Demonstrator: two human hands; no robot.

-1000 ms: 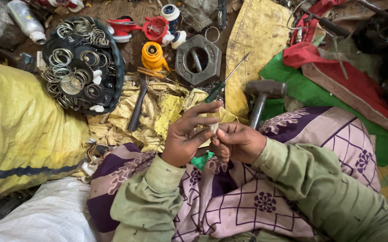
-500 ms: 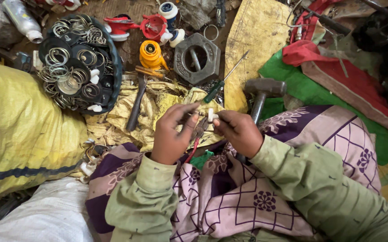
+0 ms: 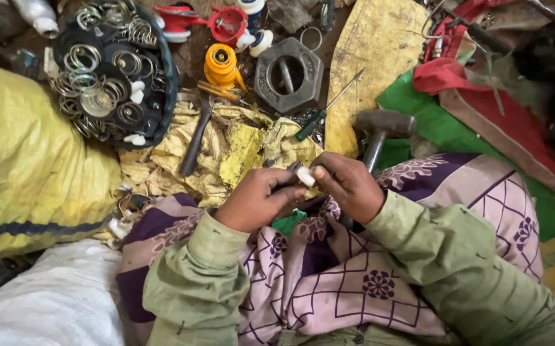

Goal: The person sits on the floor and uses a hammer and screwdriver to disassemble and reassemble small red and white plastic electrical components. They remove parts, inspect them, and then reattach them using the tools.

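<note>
Nearest, two green sleeves [image 3: 457, 269] lie over a purple patterned cloth [image 3: 328, 288] across the lap. Both hands meet just above it, at the frame's centre. The left hand [image 3: 255, 200] is curled narrow around a dark tool [image 3: 287, 186] whose kind cannot be made out. The right hand [image 3: 349, 186], at its 3 o'clock, pinches a small white part [image 3: 305, 176] between thumb and fingertips; the part sits between the two hands and touches both. A green scrap [image 3: 289, 222] peeks out just below them, at 6 o'clock.

At 9 o'clock of the hands bulges a yellow sack [image 3: 27, 173], with a white sack [image 3: 59, 301] nearer, at 8 o'clock. At 11 o'clock, crumpled yellow foil [image 3: 226, 150] bears a dark bar [image 3: 195, 138]. A hammer [image 3: 380, 131] rests at 1 o'clock, a green-handled screwdriver [image 3: 319, 115] at 12.

Farther at 12 o'clock stands a grey hexagonal weight [image 3: 288, 74], an orange spool [image 3: 221, 64] just left of it. At 10 o'clock a dark bowl [image 3: 165, 83] is heaped with metal rings [image 3: 91, 70]. Red plastic pieces [image 3: 210, 19] lie farthest, and red cloth [image 3: 482, 83] over green sheet [image 3: 444, 128] at 2 o'clock.
</note>
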